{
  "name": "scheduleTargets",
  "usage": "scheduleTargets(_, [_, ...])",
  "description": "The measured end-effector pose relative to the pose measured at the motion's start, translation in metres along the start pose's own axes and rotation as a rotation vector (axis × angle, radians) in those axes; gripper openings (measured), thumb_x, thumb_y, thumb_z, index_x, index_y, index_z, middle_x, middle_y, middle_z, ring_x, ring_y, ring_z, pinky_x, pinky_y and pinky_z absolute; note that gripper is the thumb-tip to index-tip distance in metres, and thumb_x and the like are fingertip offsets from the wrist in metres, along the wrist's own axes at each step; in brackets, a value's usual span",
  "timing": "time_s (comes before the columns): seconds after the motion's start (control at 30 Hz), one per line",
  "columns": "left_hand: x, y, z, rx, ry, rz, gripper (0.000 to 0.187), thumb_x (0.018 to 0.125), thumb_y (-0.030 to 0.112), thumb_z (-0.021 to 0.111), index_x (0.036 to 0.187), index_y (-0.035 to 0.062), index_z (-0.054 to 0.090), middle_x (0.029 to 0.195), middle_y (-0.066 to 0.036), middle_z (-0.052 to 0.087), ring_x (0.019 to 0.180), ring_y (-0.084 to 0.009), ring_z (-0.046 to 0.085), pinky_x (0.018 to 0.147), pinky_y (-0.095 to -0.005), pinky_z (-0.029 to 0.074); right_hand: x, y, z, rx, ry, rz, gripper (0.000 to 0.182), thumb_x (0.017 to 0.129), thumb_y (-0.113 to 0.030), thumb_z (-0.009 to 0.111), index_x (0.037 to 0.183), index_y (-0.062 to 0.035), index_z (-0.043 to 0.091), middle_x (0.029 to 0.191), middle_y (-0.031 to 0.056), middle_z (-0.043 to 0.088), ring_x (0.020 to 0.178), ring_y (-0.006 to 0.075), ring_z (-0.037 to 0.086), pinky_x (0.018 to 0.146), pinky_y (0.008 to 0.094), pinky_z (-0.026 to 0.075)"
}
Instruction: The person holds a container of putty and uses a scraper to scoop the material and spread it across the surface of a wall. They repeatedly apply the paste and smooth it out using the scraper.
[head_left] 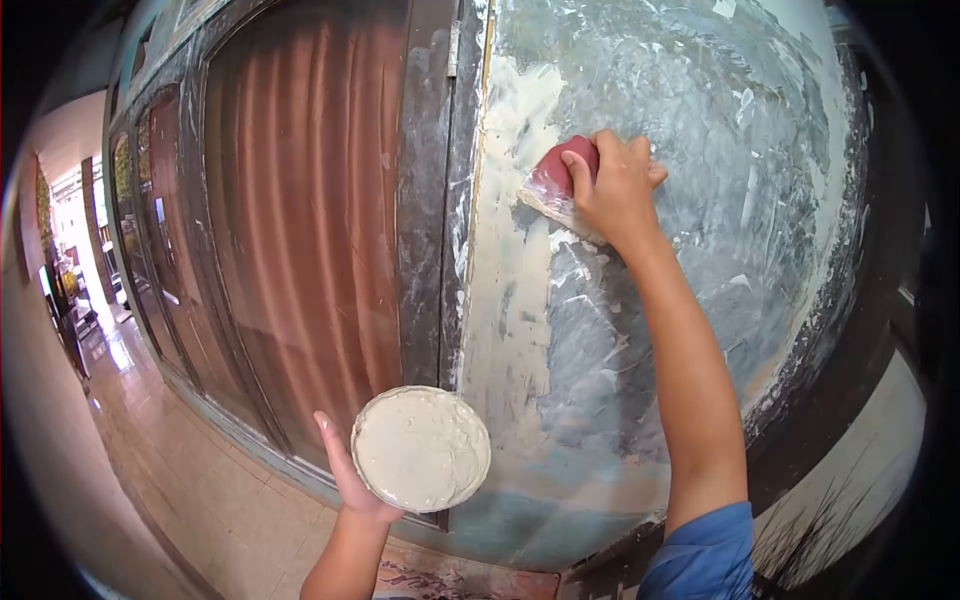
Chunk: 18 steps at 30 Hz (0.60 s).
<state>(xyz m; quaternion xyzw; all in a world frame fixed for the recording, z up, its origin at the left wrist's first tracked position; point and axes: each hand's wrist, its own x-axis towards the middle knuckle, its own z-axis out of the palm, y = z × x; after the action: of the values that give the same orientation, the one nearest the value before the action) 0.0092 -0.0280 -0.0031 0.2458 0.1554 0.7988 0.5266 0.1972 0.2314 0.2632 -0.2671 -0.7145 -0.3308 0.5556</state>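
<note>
My right hand (618, 185) grips a red putty scraper (562, 180), its lower edge coated in pale putty and set against the wall (690, 130). A strip of cream putty (510, 270) runs down the wall beside the door frame, left of the scraper. Low in front of the wall, my left hand (355, 480) holds up a round container of putty (420, 448), thumb stretched out at its left side. Cream putty with a slightly rough surface fills the container; the fingers under it are hidden.
A dark-framed glass door (310, 200) with a reddish curtain behind it stands to the left, with a hinge (453, 50) near its top. Tiled floor (230, 510) stretches along the lower left. At the right, a dark frame edge (850, 400) borders the wall.
</note>
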Motion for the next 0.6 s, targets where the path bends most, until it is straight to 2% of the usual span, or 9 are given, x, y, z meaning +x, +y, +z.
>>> scheduleTargets(0.2, [-0.008, 0.009, -0.01, -0.027, 0.005, 0.005, 0.112, 0.089, 0.092, 0.024, 0.147, 0.0013, 0.053, 0.148, -0.021, 0.055, 0.131, -0.0415, 0.057, 0.105, -0.0592, 0.05, 0.001, 0.004, 0.006, 0.092, 0.102, 0.074, 0.032, 0.097, -0.037, 0.068, 0.107, -0.0063, 0.065, 0.095, 0.0113, 0.071, 0.1, 0.0327, 0.054, 0.084, 0.0519, 0.031])
scheduleTargets(0.33, [-0.016, 0.02, -0.012, -0.022, -0.015, 0.046, 0.113, 0.089, 0.092, 0.021, 0.148, 0.0006, 0.051, 0.15, -0.021, 0.053, 0.132, -0.0405, 0.056, 0.107, -0.0574, 0.049, -0.001, -0.001, 0.0, 0.079, 0.076, 0.03, 0.032, 0.097, -0.037, 0.068, 0.106, -0.0063, 0.065, 0.096, 0.0109, 0.07, 0.098, 0.0325, 0.054, 0.083, 0.0522, 0.031])
scheduleTargets(0.4, [-0.02, 0.023, -0.012, -0.026, -0.028, 0.059, 0.115, 0.089, 0.093, 0.02, 0.148, 0.0001, 0.05, 0.15, -0.022, 0.053, 0.134, -0.0399, 0.055, 0.109, -0.0556, 0.048, -0.002, -0.002, 0.0, -0.031, 0.019, -0.028, 0.032, 0.098, -0.037, 0.067, 0.107, -0.0065, 0.065, 0.095, 0.0106, 0.07, 0.098, 0.0328, 0.054, 0.084, 0.0525, 0.032])
scheduleTargets(0.5, [-0.022, 0.027, -0.009, -0.059, -0.072, 0.043, 0.114, 0.089, 0.093, 0.021, 0.148, -0.0001, 0.05, 0.15, -0.022, 0.053, 0.133, -0.0399, 0.055, 0.109, -0.0555, 0.048, 0.005, 0.011, 0.001, -0.003, 0.107, 0.006, 0.032, 0.098, -0.038, 0.068, 0.107, -0.0071, 0.065, 0.095, 0.0095, 0.07, 0.098, 0.0328, 0.054, 0.085, 0.0517, 0.032])
scheduleTargets(0.6, [-0.024, 0.028, -0.009, -0.023, -0.022, 0.061, 0.115, 0.089, 0.093, 0.02, 0.148, -0.0002, 0.05, 0.15, -0.022, 0.053, 0.133, -0.0401, 0.055, 0.109, -0.0559, 0.048, 0.004, 0.009, -0.001, 0.058, 0.128, 0.014, 0.032, 0.097, -0.038, 0.068, 0.105, -0.0076, 0.065, 0.095, 0.009, 0.069, 0.098, 0.0326, 0.054, 0.085, 0.0508, 0.033])
